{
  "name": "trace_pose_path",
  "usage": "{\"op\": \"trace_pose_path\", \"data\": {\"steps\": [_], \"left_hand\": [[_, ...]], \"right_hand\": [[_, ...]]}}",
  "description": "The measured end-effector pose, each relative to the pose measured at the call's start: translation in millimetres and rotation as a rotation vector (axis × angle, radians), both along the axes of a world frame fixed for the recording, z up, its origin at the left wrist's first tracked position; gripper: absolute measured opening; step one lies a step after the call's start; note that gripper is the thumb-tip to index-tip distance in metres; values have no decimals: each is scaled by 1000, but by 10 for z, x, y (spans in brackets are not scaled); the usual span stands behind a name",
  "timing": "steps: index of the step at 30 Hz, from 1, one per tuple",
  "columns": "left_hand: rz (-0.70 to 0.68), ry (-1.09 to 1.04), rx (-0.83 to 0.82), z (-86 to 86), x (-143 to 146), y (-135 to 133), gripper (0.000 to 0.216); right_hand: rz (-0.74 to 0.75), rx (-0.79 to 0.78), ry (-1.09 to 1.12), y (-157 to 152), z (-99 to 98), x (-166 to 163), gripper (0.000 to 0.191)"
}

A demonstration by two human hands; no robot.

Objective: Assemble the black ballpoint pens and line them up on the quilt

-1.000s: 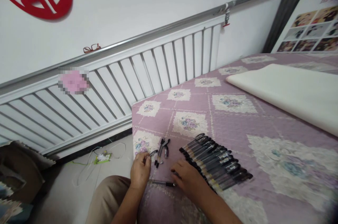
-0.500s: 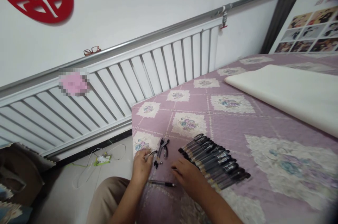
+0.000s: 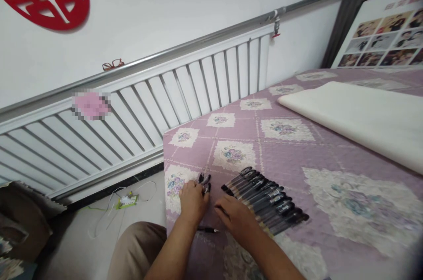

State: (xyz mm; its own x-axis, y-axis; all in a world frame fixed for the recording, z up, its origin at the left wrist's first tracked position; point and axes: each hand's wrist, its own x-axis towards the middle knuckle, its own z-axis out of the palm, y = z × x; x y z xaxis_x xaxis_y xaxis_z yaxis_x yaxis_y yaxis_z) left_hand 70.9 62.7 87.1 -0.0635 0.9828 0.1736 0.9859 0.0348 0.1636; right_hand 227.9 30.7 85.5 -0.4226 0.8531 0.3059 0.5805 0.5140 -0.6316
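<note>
My left hand [image 3: 193,200] is over a small group of black pen caps and pens [image 3: 205,179] near the bed's left edge. Its fingers are bent and close together, and they cover part of that group; what lies under them is hidden. My right hand [image 3: 236,218] rests beside a neat row of black gel pens [image 3: 264,198], its fingers curled in. Whatever is between those fingertips cannot be made out. Between my forearms lies a single pen with a black grip [image 3: 208,230], partly behind my left wrist.
A purple floral bedspread [image 3: 284,156] covers the surface. To the right lies a folded cream sheet [image 3: 357,117]. A white radiator [image 3: 185,88] lines the wall, with glasses [image 3: 113,64] above it. A green-and-white item with cords [image 3: 127,200] is on the floor.
My left hand has moved right, from beside the loose pens to on top of them, and now covers most of them. My right hand stays nearly in place. The view has shifted slightly.
</note>
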Motion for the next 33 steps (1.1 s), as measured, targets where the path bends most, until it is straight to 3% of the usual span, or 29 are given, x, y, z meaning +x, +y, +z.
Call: {"op": "trace_pose_path", "data": {"steps": [4,9,12,16,20,27,33], "left_hand": [[-34,-118,36,-6,-44,-45,9],[-217,-353,154,42,-127,-229,7],[-273,-408,159,67,-135,-367,6],[-333,-444,118,72,-143,-510,8],[-323,-441,128,20,-251,-650,17],[-307,-269,74,-251,-511,-962,29],[-249,-286,23,-284,-499,-981,18]], "right_hand": [[-35,-12,106,29,-28,3,15],[-153,-89,320,69,-93,28,30],[-106,-183,372,48,-47,24,31],[20,-218,346,-11,67,6,18],[-5,-254,367,-47,100,43,15],[-102,-342,551,-37,-83,169,18],[-129,-398,604,-82,-40,214,22]]}}
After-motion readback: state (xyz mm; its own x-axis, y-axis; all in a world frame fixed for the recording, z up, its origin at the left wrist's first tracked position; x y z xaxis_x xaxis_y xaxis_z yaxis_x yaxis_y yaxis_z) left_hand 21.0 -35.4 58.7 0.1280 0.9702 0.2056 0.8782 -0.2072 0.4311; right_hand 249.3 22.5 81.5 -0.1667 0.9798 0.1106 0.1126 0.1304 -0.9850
